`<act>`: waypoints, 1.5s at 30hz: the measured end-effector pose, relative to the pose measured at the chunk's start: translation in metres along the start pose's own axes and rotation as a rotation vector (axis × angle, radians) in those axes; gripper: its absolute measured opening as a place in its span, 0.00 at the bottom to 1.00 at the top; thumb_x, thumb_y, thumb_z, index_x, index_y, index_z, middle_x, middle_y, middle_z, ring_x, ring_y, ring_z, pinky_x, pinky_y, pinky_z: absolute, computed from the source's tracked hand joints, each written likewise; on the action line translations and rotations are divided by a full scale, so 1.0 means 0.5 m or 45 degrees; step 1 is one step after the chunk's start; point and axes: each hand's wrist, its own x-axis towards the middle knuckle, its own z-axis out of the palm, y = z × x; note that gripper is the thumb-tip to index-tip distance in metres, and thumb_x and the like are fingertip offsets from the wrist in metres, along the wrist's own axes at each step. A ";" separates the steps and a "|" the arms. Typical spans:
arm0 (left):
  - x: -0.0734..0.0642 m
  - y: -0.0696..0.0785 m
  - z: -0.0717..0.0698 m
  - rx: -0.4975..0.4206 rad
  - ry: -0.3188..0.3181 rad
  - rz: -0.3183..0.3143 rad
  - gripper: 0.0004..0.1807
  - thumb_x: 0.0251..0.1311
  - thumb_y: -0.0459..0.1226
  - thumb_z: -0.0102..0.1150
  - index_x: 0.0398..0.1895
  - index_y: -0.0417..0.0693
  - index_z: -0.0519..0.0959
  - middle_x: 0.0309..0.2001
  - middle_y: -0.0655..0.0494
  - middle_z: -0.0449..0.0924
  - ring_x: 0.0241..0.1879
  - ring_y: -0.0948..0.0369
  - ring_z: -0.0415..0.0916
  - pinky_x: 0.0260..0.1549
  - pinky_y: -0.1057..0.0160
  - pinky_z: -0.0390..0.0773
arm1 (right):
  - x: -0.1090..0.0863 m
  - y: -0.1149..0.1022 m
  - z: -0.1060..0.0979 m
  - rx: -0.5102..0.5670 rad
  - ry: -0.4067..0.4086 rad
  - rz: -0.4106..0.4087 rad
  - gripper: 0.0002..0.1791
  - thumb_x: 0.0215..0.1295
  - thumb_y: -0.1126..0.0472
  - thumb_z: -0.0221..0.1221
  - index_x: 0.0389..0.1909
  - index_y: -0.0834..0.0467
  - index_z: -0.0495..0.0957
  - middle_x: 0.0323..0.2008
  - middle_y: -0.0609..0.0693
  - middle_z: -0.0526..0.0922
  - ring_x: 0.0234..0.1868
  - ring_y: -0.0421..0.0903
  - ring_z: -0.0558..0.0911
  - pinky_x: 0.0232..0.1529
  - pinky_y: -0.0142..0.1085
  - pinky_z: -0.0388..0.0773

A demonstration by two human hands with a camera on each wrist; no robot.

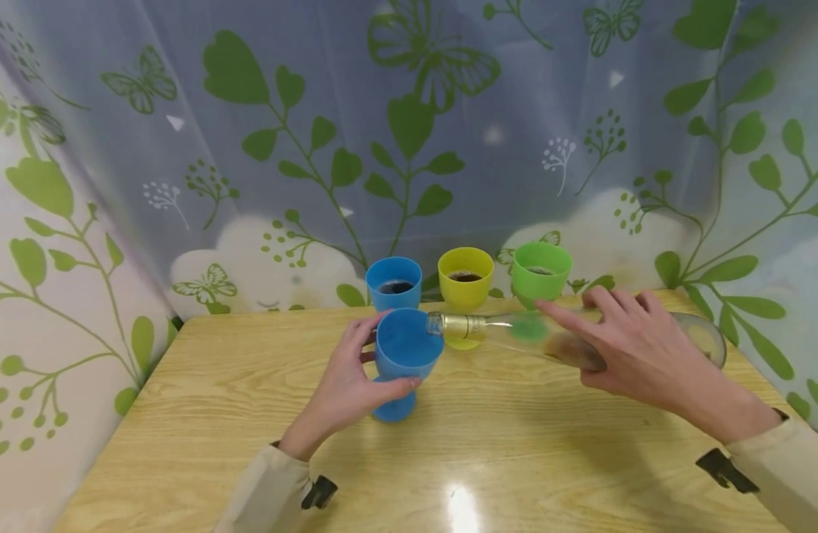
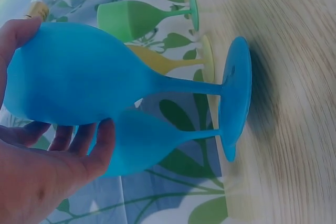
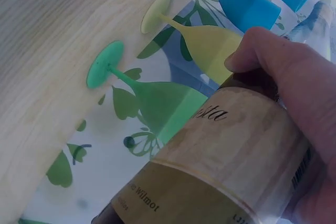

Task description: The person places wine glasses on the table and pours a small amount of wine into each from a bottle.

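My left hand (image 1: pixel 342 392) grips the bowl of a blue plastic goblet (image 1: pixel 407 359), thumb in front and fingers behind. In the left wrist view this goblet (image 2: pixel 84 72) is close to upright; whether its foot touches the table I cannot tell. My right hand (image 1: pixel 642 355) holds a clear glass wine bottle (image 1: pixel 498 331) laid nearly level, its mouth at the goblet's right rim. A paper label shows on the bottle (image 3: pixel 226 135) in the right wrist view. No stream of liquid can be made out.
Behind stand another blue goblet (image 1: pixel 394 297), a yellow goblet (image 1: pixel 465 296) and a green goblet (image 1: pixel 538 285) in a row, each with dark liquid inside. A leaf-patterned curtain (image 1: pixel 302 222) rises at the back edge of the wooden table (image 1: pixel 249 385).
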 end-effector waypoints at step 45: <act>0.017 0.000 0.019 -0.053 -0.014 -0.035 0.47 0.50 0.44 0.79 0.74 0.60 0.65 0.66 0.57 0.74 0.63 0.54 0.73 0.61 0.48 0.78 | 0.036 0.037 -0.062 -0.172 -0.064 -0.145 0.70 0.20 0.38 0.84 0.75 0.42 0.66 0.41 0.62 0.75 0.34 0.60 0.74 0.27 0.50 0.69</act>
